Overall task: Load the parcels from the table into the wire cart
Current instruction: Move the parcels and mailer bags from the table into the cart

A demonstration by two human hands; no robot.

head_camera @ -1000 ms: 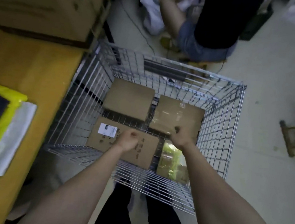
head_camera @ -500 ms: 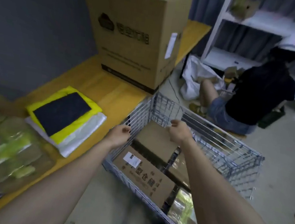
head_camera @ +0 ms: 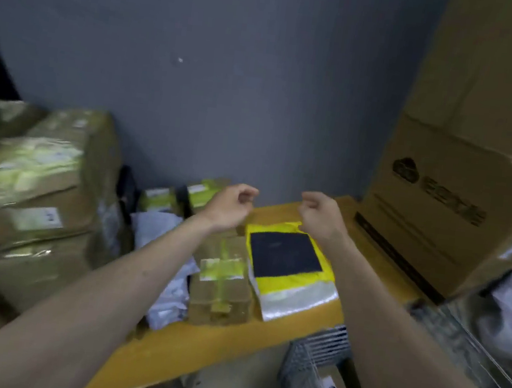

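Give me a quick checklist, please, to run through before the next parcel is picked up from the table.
1. Left hand free: ok, fingers curled, holding nothing.
2. Right hand free: ok, likewise empty.
3. Parcel within reach: ok, the yellow mailer lies just below both hands, with the taped box beside it.
4. Nothing stacked on the yellow mailer: ok, its top is bare.
5. Wire cart close by: ok, its corner sits against the table edge.
6. Room left in the cart: cannot tell, mostly out of view.

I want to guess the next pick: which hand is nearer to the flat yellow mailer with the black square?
Right hand, over the flat yellow mailer's far edge; left hand beside it.
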